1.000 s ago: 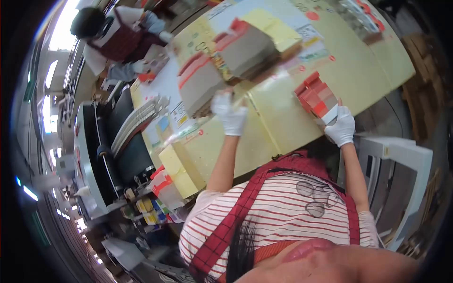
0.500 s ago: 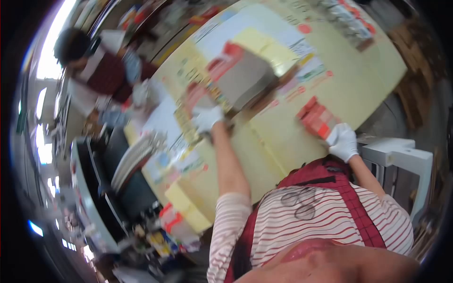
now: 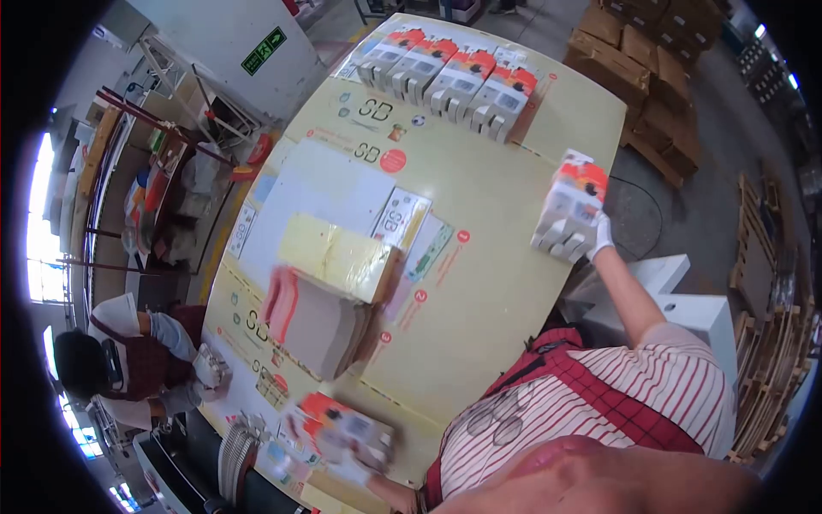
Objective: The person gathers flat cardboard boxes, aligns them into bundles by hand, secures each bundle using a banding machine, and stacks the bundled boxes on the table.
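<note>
My right hand, in a white glove, grips the near right side of a stack of white and orange folded cartons at the table's right edge. At the table's lower left, my left hand is blurred by motion. Its gloved palm and bare fingertips are around a second white and orange carton stack. Above that stack lie a grey stack with a pink edge and a yellow-wrapped block.
Several white and orange carton stacks line the far side of the yellow table. A co-worker handles small items at the left. Brown boxes and wooden pallets stand on the right.
The view has swung left, bringing the far carton row fully into sight. My left hand has moved from the grey stacks to the lower-left carton stack. My right hand remains at its carton stack.
</note>
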`<act>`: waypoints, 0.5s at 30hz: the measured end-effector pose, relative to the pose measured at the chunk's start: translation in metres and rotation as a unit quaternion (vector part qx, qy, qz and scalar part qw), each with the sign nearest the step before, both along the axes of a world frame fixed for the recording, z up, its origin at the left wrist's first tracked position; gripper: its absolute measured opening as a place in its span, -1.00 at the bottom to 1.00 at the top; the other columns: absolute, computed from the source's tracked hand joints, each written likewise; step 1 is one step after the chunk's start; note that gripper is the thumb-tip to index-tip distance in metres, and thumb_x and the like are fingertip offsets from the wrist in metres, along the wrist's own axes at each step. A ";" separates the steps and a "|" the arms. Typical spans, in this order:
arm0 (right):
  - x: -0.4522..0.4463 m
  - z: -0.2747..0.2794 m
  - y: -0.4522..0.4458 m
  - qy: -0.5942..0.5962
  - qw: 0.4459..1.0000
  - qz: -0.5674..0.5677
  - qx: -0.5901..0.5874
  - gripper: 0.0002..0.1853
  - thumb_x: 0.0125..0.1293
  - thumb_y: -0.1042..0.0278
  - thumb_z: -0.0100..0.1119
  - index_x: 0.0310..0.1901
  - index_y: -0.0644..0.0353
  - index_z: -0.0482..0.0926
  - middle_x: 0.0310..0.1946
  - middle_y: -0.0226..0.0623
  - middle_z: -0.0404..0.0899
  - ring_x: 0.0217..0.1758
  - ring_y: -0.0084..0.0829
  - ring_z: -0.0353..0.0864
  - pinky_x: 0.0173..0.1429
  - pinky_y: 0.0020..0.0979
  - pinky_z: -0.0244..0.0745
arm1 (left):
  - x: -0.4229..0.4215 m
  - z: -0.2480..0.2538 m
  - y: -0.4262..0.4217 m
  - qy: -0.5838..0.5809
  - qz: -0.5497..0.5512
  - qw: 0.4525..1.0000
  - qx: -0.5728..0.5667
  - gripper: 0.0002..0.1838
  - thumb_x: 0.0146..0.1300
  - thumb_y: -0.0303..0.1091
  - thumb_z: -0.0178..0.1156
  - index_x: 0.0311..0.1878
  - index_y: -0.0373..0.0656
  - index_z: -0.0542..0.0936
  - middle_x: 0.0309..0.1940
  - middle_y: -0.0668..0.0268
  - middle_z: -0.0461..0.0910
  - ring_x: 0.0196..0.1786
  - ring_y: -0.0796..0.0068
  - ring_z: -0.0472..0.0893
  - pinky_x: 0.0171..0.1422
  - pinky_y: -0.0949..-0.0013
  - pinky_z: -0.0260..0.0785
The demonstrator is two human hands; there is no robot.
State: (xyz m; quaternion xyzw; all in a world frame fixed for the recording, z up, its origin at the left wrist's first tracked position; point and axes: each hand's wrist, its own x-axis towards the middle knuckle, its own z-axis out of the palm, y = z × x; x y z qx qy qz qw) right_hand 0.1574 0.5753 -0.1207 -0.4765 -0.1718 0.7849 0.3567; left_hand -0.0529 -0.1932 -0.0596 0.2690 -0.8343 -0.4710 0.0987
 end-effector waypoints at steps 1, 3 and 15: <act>-0.005 0.003 0.026 -0.003 1.000 -0.023 0.013 -0.63 0.21 0.21 0.28 0.04 0.13 0.62 -0.10 -0.20 0.73 -0.13 -0.14 0.72 0.03 -0.10 0.61 | 0.037 -0.002 0.006 -0.039 -0.004 0.999 0.019 0.15 -0.38 -0.24 0.64 0.40 -0.36 0.35 0.26 -0.05 0.51 0.29 -0.05 0.51 0.43 0.09 0.36; -0.021 -0.001 0.079 -0.007 0.999 -0.032 0.032 -0.65 0.22 0.18 0.30 0.01 0.10 0.65 -0.18 -0.24 0.75 -0.15 -0.14 0.72 0.02 -0.12 0.62 | 0.084 0.013 0.052 -0.136 -0.021 0.985 -0.104 0.18 -0.41 -0.30 0.65 0.43 -0.37 0.31 0.30 -0.06 0.45 0.34 -0.05 0.45 0.47 0.09 0.31; -0.234 -0.043 0.179 0.098 0.995 -0.032 -0.001 -0.50 0.20 0.14 0.41 0.14 0.18 0.60 0.04 -0.20 0.67 0.05 -0.11 0.66 0.16 -0.04 0.53 | 0.103 0.016 0.135 -0.298 0.000 0.903 -0.309 0.45 -0.54 -0.17 0.72 0.52 -0.36 0.11 0.43 -0.14 0.23 0.49 -0.12 0.25 0.59 0.04 0.15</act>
